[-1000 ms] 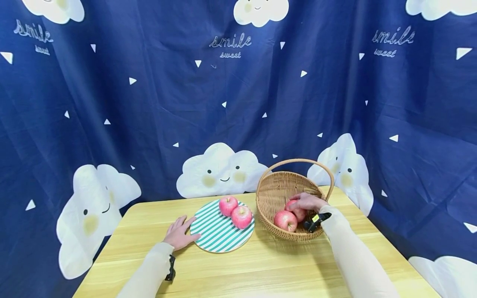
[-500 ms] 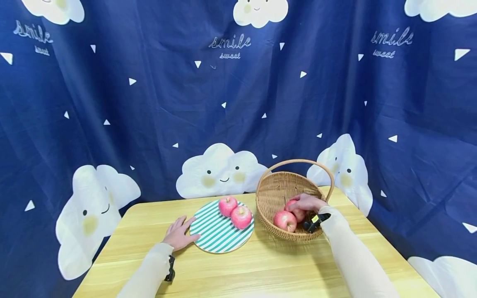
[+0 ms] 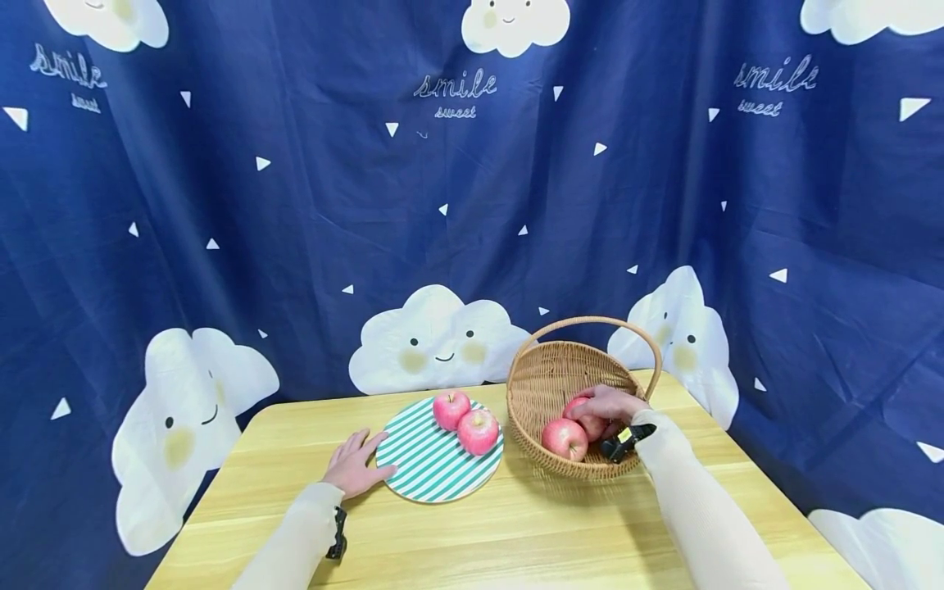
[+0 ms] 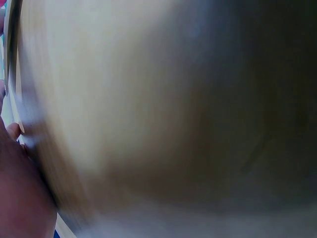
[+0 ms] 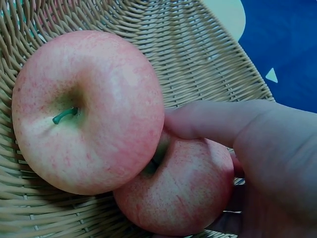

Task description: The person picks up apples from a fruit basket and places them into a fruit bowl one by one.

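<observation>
Your left hand [image 3: 352, 469] lies relaxed, thumb on the flat, round, green-striped board [image 3: 428, 477]; a bump there could roll the smooth, rounded rear pink apple [image 3: 451, 409] and front pink apple [image 3: 478, 431]. Now the ribbed wicker basket [image 3: 531, 393]: the speckled loose apple [image 5: 89, 114] seems to touch its neighbour, so lifting might jostle it. And your right hand [image 3: 610, 401] grips that neighbour, the blushed right-hand apple [image 5: 188, 193], inside; slick, curved skin could slip.
</observation>
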Available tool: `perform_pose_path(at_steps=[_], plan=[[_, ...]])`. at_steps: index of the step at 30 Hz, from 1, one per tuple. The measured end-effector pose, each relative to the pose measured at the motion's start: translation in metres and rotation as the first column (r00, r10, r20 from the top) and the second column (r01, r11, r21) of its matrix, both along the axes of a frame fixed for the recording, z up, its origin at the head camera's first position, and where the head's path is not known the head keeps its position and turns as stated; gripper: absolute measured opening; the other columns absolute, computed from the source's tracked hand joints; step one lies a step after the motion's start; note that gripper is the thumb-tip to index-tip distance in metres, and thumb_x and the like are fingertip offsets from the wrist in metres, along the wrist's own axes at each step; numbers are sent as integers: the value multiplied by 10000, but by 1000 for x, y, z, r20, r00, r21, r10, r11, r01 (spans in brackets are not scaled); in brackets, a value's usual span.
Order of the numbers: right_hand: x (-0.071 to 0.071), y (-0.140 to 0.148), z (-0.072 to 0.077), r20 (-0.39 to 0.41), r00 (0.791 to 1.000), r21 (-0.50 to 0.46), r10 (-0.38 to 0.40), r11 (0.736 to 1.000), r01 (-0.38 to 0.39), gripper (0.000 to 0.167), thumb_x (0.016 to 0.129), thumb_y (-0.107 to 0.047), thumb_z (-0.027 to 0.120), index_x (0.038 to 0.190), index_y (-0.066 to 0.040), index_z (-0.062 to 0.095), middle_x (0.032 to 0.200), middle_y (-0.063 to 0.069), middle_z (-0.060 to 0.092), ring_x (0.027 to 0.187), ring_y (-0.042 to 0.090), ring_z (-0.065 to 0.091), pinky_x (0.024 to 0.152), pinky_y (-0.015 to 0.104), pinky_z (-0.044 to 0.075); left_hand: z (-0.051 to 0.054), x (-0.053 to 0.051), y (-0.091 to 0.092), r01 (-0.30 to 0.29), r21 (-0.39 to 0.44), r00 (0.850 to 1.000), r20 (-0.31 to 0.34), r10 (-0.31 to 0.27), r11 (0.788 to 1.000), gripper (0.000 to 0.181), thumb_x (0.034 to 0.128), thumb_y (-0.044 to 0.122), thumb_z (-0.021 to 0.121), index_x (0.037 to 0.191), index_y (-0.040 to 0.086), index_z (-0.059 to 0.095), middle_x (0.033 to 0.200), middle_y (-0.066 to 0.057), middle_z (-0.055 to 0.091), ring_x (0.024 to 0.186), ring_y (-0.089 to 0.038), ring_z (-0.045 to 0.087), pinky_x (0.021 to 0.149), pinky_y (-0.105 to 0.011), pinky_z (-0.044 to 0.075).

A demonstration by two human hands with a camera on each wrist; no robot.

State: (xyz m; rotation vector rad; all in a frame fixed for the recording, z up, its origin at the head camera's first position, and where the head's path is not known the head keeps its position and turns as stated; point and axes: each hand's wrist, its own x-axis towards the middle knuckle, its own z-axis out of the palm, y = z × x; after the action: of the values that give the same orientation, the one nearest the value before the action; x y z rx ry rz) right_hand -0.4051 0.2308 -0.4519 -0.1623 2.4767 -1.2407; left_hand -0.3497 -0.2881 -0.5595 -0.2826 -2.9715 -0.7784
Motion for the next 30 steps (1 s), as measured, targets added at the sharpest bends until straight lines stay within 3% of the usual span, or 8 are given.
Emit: perform_pose_path(at_steps=[6,14,24,30], plan=[[1,-1,1,-53,999,11,5,1000,-4,487,856,-280,752,1280,-58,665,1019,87,682,722,192,649,596,439,597,-3,-3,-1,0,-9,1000,-8,0,1000,879,841,664,657,1549,199,422,1614,-278,248,1495,-511,171,1191,-688,102],[-1,-2,3,-102,995,21,-13,1000,15,646,843,-258,742,1401,3,546,1186,179,637,783,218,652,626,472,608,-2,-3,1,-3,-10,1000,-13,3,1000,866,842,639,672,1543,190,431,1607,-283,258,1488,-510,186,1190,-679,112],[-2,-5,10,-184,983,-5,7,1000,-8,587,868,-229,671,1365,58,546,1104,166,639,750,175,615,673,501,609,0,-1,1,1,4,1000,-16,-1,1000,870,842,639,673,1541,181,432,1606,-283,259,1486,-518,181,1183,-694,109],[-2,-9,13,-162,986,-29,-30,999,26,640,887,-236,690,1435,30,496,1251,229,599,857,197,648,716,507,620,-2,-3,0,-2,4,1000,-15,2,1000,864,842,634,675,1543,190,432,1608,-283,255,1483,-518,185,1181,-695,114]])
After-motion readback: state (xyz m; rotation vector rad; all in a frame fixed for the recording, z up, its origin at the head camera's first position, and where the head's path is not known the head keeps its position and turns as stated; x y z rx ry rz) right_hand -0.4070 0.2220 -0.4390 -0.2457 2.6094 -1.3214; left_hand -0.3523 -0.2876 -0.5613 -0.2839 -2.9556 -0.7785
